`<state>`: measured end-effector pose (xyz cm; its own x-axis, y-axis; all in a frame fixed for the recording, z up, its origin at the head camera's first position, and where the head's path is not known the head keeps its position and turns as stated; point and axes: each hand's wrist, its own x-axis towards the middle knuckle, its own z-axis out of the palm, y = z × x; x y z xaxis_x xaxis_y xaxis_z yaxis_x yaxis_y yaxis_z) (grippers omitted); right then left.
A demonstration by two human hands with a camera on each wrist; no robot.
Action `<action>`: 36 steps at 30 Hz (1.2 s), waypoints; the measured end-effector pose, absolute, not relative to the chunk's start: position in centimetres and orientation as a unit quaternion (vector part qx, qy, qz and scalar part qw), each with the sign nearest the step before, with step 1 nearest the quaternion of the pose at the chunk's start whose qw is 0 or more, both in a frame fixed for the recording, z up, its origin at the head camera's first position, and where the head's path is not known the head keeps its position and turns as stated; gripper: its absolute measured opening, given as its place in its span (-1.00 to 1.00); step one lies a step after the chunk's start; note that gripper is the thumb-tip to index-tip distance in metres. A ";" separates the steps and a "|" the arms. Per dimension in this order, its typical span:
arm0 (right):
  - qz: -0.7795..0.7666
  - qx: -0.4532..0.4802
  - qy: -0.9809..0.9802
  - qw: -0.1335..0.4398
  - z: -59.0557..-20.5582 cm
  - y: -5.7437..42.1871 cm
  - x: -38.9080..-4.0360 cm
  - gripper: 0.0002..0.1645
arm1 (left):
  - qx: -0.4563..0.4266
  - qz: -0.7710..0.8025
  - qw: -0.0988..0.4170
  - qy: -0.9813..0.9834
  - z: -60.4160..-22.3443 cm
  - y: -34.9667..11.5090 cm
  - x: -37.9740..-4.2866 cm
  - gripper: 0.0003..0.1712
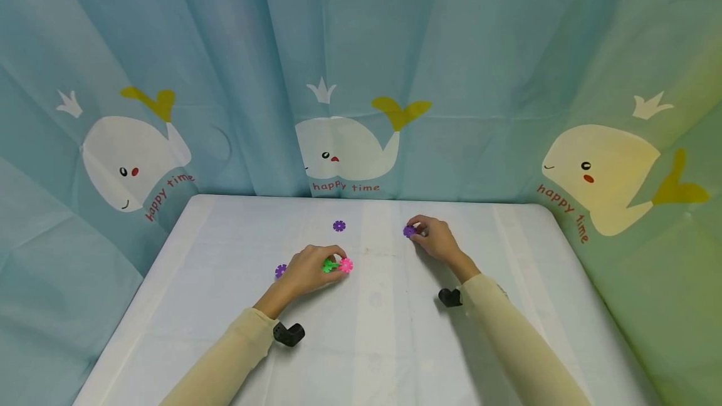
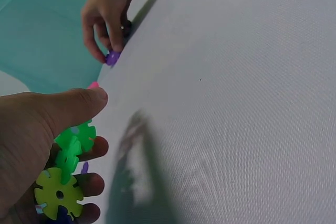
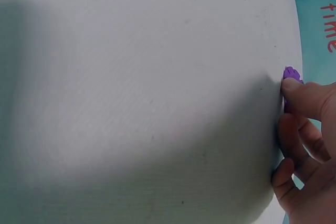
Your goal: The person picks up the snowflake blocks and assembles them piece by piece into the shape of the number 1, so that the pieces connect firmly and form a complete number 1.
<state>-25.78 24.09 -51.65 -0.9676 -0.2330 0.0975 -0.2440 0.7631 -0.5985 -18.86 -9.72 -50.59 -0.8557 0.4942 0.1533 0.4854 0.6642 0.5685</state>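
Note:
My left hand (image 1: pixel 313 270) grips a joined string of notched plastic discs between thumb and curled fingers. Its pink disc (image 1: pixel 346 265) pokes out past the fingertips, with a green disc (image 1: pixel 328 265) behind it. In the left wrist view a yellow-green disc (image 2: pixel 59 193) lies against the fingers, with dark purple at its lower edge. My right hand (image 1: pixel 439 240) pinches a purple notched disc (image 1: pixel 409 231) between thumb and fingertips near the table's far side. The right wrist view shows that disc's edge (image 3: pixel 292 73) above the thumb.
A loose purple disc (image 1: pixel 339 225) lies near the back of the white table (image 1: pixel 383 343). Another purple disc (image 1: pixel 281 270) shows just left of the left hand. Behind the table hangs a blue-green curtain (image 1: pixel 479 49) with whale prints. Black wrist cameras (image 1: pixel 289 334) hang under both sleeves.

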 end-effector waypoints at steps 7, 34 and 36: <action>0.319 0.119 -0.940 0.007 -51.8 24.2 -25.6 -0.64 | 0.265 0.307 0.001 0.914 -50.6 -9.7 -19.0 -0.66; 0.419 0.158 -0.892 0.064 -49.0 24.4 -21.5 -0.65 | 0.249 0.349 0.013 0.904 -48.7 -9.6 -19.5 -0.67; 0.430 0.156 -0.887 0.063 -48.6 24.4 -21.0 -0.66 | 0.248 0.354 0.017 0.902 -48.6 -9.6 -19.6 -0.66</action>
<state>-21.03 24.37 -48.64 -0.9435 -0.2225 0.2455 -0.3306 0.5825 -0.7426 -19.60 -9.62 -48.62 -0.8761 0.4599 0.1445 0.4354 0.6261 0.6469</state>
